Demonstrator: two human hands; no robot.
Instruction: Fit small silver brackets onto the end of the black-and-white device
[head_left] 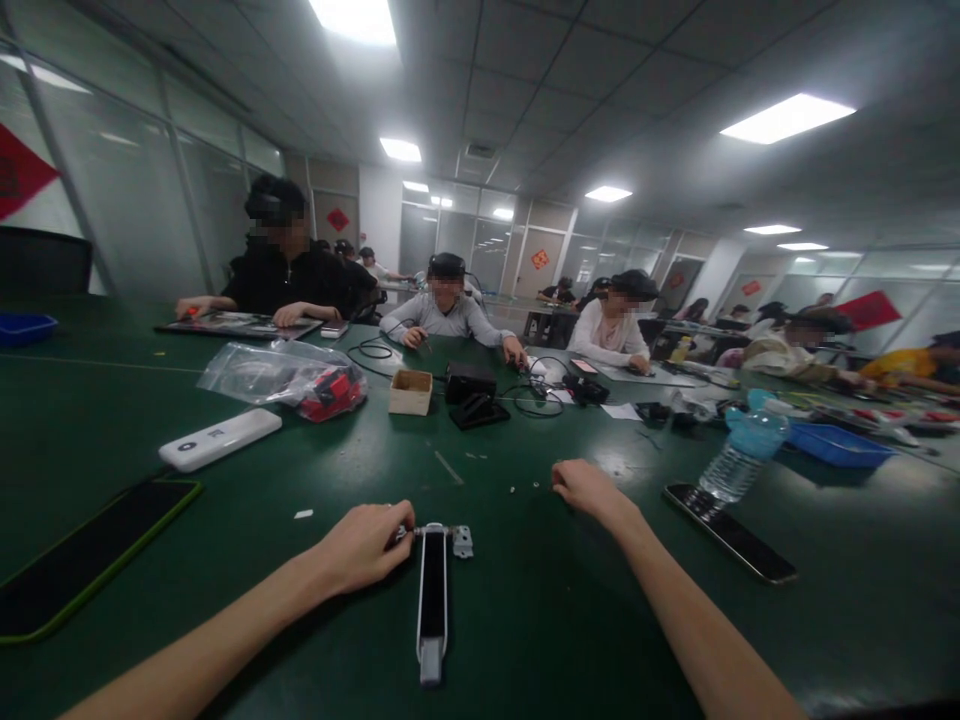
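Observation:
Near the middle front of the green table (510, 620) lies a long white device with a black face (433, 590). At its top end sits a small metal bracket (463, 541), with a thin metal piece crossing to the left. My left hand (367, 545) is closed at the left end of that piece, its fingertips curled and partly hidden. My right hand (589, 488) rests on the table farther right, fingers bent down and close together; whatever is under them is hidden. Tiny white bits (513, 490) lie just left of it.
A phone (731, 532) and water bottle (742, 455) stand right; a green-edged phone (97, 555) and white power bank (221, 440) lie left. Beyond are a plastic bag (255, 375), a small box (410, 392), a black box (470, 382) and a blue tray (840, 445). Several people sit opposite.

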